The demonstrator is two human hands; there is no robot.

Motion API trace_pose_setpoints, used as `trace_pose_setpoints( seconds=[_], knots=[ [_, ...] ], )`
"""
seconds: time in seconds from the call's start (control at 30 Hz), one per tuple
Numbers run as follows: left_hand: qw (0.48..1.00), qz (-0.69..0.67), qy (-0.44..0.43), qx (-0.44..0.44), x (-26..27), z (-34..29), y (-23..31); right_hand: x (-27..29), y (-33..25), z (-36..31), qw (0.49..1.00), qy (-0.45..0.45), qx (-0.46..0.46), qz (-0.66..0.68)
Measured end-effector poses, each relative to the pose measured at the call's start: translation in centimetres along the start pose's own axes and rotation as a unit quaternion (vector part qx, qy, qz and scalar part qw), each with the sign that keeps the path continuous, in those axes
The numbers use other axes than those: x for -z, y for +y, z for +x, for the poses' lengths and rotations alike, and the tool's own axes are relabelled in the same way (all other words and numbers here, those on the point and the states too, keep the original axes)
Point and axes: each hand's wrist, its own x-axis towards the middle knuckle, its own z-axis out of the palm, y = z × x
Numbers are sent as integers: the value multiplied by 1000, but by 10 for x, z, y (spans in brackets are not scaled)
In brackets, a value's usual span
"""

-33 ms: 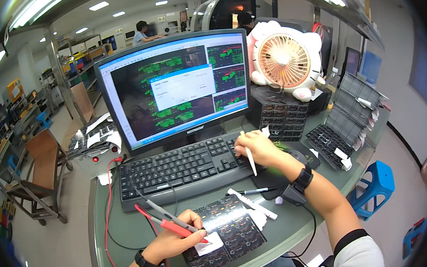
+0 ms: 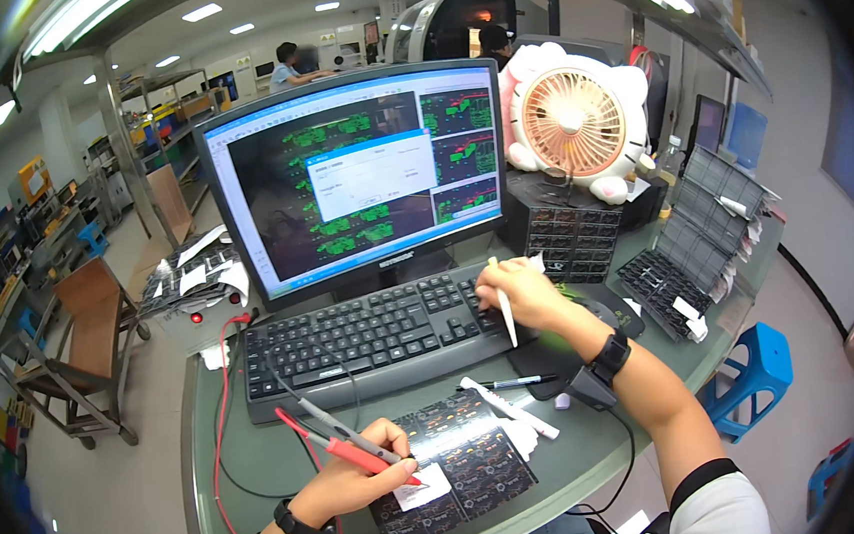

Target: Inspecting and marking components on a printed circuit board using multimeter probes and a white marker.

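My left hand (image 2: 349,486) is closed round a red test probe (image 2: 360,457) and a grey test probe (image 2: 344,427). Their tips point down at a white paper slip (image 2: 417,495), which lies on a dark printed circuit board panel (image 2: 488,468). My right hand (image 2: 522,295) pinches a slim white stick (image 2: 508,323) and rests over the number pad of a black keyboard (image 2: 362,334). Behind the keyboard stands a monitor (image 2: 280,248) with a dialog box over green board graphics.
A white marker (image 2: 519,410) and a black pen (image 2: 511,383) lie beyond the panel. At right, a cat-shaped fan (image 2: 576,125) tops stacked dark boards (image 2: 570,241), near a black rack (image 2: 659,289). Red and black leads trail leftward past a white box (image 2: 199,295). Blue stool (image 2: 757,382) stands right.
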Motion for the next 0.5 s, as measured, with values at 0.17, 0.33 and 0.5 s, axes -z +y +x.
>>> trace_pose_setpoints(
  seconds=[0.17,0.33,0.5],
  knots=[
    [1000,2,4,0,-2,1,2,-1,11,0,998,18,-44,-33],
    [1000,0,0,8,0,0,3,8,2,-1,999,18,-30,-25],
    [1000,1,2,4,0,1,2,20,2,-23,985,46,-130,-99]
  ],
)
